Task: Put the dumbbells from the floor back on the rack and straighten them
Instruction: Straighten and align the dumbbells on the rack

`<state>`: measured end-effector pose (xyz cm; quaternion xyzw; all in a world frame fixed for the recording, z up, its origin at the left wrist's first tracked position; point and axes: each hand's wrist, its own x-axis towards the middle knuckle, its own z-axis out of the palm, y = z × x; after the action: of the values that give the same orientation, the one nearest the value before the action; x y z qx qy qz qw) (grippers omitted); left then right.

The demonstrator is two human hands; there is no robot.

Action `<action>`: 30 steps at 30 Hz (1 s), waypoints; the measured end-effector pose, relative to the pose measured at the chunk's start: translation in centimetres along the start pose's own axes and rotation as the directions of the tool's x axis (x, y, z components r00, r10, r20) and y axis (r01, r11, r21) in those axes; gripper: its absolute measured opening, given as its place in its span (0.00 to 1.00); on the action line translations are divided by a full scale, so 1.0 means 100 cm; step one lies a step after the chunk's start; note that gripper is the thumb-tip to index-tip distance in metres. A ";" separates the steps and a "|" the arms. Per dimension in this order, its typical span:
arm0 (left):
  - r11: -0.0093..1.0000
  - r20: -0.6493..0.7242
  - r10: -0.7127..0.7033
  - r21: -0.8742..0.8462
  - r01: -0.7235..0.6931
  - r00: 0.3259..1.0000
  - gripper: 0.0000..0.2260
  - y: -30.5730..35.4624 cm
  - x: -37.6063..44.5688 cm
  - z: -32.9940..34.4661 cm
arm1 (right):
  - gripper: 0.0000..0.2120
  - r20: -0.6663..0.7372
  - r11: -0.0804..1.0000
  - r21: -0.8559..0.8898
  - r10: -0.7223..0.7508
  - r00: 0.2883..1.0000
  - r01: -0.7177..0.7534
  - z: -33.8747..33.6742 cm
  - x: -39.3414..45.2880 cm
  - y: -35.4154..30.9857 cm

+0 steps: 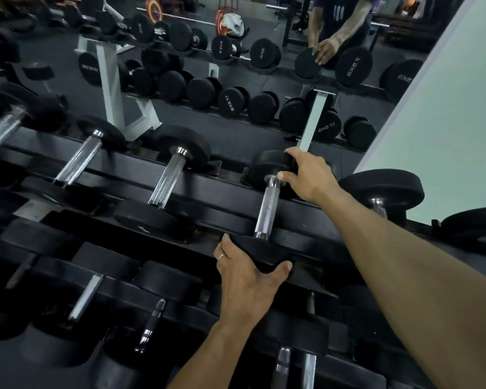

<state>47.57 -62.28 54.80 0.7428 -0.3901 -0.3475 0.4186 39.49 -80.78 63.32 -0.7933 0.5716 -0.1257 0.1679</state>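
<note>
- Straightening appears to be the step in hand, head view: one dumbbell [268, 204] lies across the top tier of the rack [225, 189], handle pointing away from the person, both heads seated on the rails.
- Left hand [249, 279] grips the near head of that dumbbell, fingers curled over the left edge, thumb hooked round the right edge; a ring shows on one finger.
- Right hand [309, 176] holds the far head, fingers wrapped over its top, thumb resting by the handle collar.
- Neighbouring dumbbells [169, 178] on the same tier sit roughly parallel; those at far left are blurred, alignment cannot be judged there.
- Lower tier [157, 293] is also loaded; no open slot is clearly visible.
- Mirror behind shows the reflected rack [317, 116] and the person's reflected hands.
- Floor at the person's feet is out of view, so whether any dumbbells are left there cannot be told.
- Judgement: racking of this one is done; the remainder is squaring it up, then checking its neighbours.
</note>
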 end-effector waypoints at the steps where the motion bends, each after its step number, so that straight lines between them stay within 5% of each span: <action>1: 1.000 0.004 0.000 -0.005 0.000 1.000 0.55 0.000 0.000 0.000 | 0.25 0.000 1.000 0.000 0.002 1.000 -0.002 0.000 0.000 -0.001; 13: 0.997 -0.066 -0.079 -0.003 0.079 0.995 0.57 0.008 -0.006 0.003 | 0.27 0.084 0.991 -0.129 -0.029 0.996 0.040 -0.008 -0.004 -0.001; 18: 1.000 -0.219 -0.023 -0.017 0.020 0.975 0.50 0.028 -0.050 0.022 | 0.29 0.023 0.944 -0.250 -0.216 0.976 0.215 -0.048 -0.029 0.018; 26: 0.986 -0.222 0.165 0.061 -0.155 0.961 0.44 0.063 -0.102 0.115 | 0.31 -0.029 0.988 -0.004 -0.153 0.988 0.153 -0.109 -0.062 0.122; 30: 0.999 -0.185 0.022 -0.033 -0.029 0.983 0.52 0.073 -0.119 0.154 | 0.35 0.119 0.990 0.079 -0.127 0.985 0.119 -0.111 -0.068 0.166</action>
<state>27.09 -59.81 57.26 0.7593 -0.3531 -0.2787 0.4703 18.67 -80.50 66.57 -0.8268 0.5051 -0.1068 0.2230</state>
